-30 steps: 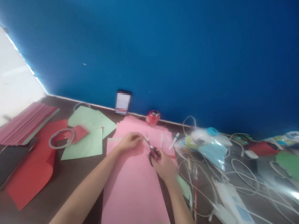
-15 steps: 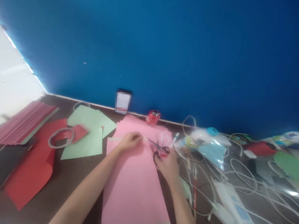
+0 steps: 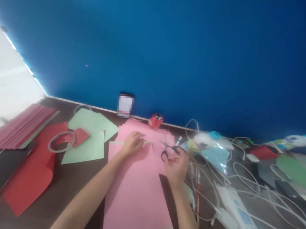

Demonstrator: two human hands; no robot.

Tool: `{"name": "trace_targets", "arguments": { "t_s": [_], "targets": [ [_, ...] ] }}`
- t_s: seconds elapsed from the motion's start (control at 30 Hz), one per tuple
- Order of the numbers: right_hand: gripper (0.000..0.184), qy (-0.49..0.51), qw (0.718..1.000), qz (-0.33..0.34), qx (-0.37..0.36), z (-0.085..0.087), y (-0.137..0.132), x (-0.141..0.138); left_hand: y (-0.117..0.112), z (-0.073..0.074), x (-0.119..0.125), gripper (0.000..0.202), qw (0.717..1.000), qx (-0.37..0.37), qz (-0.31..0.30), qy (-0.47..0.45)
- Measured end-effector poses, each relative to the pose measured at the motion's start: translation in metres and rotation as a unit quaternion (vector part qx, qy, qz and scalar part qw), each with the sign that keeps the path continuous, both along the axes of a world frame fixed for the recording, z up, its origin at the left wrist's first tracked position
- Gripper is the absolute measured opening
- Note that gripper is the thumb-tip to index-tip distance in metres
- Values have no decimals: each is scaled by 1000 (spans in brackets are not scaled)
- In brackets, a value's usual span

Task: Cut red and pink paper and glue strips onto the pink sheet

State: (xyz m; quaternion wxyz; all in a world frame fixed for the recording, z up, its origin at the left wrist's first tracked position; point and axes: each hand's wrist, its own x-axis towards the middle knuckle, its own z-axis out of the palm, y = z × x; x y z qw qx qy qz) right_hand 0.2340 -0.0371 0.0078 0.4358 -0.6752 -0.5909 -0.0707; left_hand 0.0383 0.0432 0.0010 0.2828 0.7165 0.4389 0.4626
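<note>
A long pink paper [image 3: 135, 189] with pale green strips along its far and near ends lies in front of me. My left hand [image 3: 133, 143] rests over its far end, fingers loosely apart near the green strip. In my right hand [image 3: 177, 164] is a pair of scissors [image 3: 170, 150] with black handles. Their blades point left and away, a little right of the strip. Between the hands a thin dark line [image 3: 153, 149] shows on the pink paper; whether it is a cut or a shadow is unclear. More pink sheets [image 3: 131, 126] lie beyond.
On the left are pleated pink paper [image 3: 25, 127], red paper [image 3: 32, 183], light green sheets [image 3: 88, 148], a tape roll [image 3: 61, 142] and a dark phone-like slab [image 3: 4, 174]. A red object [image 3: 156, 121] stands by the blue wall. White cables [image 3: 247, 179], a power strip [image 3: 238, 206] and bottles [image 3: 209, 140] crowd the right.
My right hand has drawn the scissors right, away from the green strip. My left hand's fingers have loosened and spread a little. The view has shifted slightly.
</note>
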Motion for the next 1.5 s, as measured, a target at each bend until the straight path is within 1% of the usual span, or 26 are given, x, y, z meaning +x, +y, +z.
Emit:
{"name": "trace_targets", "arguments": {
  "t_s": [0.07,0.17,0.23,0.3,0.37,0.47,0.53,0.63,0.7,0.77,0.9,1.0,1.07,1.13,1.23,1.33,1.4,1.47,1.5],
  "targets": [
    [50,-42,999,6,30,2,-2,-3,2,-1,0,22,999,45,-27,14],
    [51,-97,994,20,48,2,-5,-10,1,-1,2,22,996,77,-52,-16],
    [51,-118,991,27,59,1,-6,-14,-3,-1,6,27,995,75,-42,-57],
    [50,-126,990,32,58,0,-7,-17,-6,0,9,33,994,67,-13,-90],
    [49,-134,989,37,50,0,-8,-19,-8,1,10,35,994,59,-2,-97],
    [47,-156,985,50,47,-1,-9,-23,-10,1,11,27,994,46,-40,-93],
    [45,-158,984,70,50,-4,-9,-27,-9,1,12,22,992,40,-59,-107],
    [42,-153,983,84,52,-8,-8,-28,-8,3,10,20,990,29,-66,-123],
    [40,-148,986,63,40,-9,-7,-24,-6,4,7,22,990,-1,-48,-131],
    [39,-131,990,36,26,-9,-5,-17,-4,5,3,23,989,-39,-16,-141],
    [35,-66,998,-5,15,-7,0,2,4,4,-5,21,982,-81,48,-161],
    [31,-27,999,-23,15,-9,1,11,9,2,-9,23,976,-112,65,-173],
    [26,-29,999,-18,9,-11,-1,10,8,3,-10,24,972,-142,43,-182],
    [24,-44,999,4,-13,-11,-3,4,4,7,-8,21,970,-171,-3,-174],
    [24,-56,995,70,-39,-10,-8,-11,-7,16,-2,19,959,-220,-80,-157],
    [23,-41,988,144,-28,-9,-10,-26,-19,24,4,23,929,-278,-172,-175],
    [22,-37,986,163,-14,-9,-10,-32,-22,26,7,26,914,-299,-221,-165],
    [21,-35,987,158,1,-10,-9,-32,-19,27,7,27,921,-287,-225,-137],
    [20,-31,988,149,10,-10,-8,-30,-15,26,6,27,932,-270,-209,-124]
  ]
}}
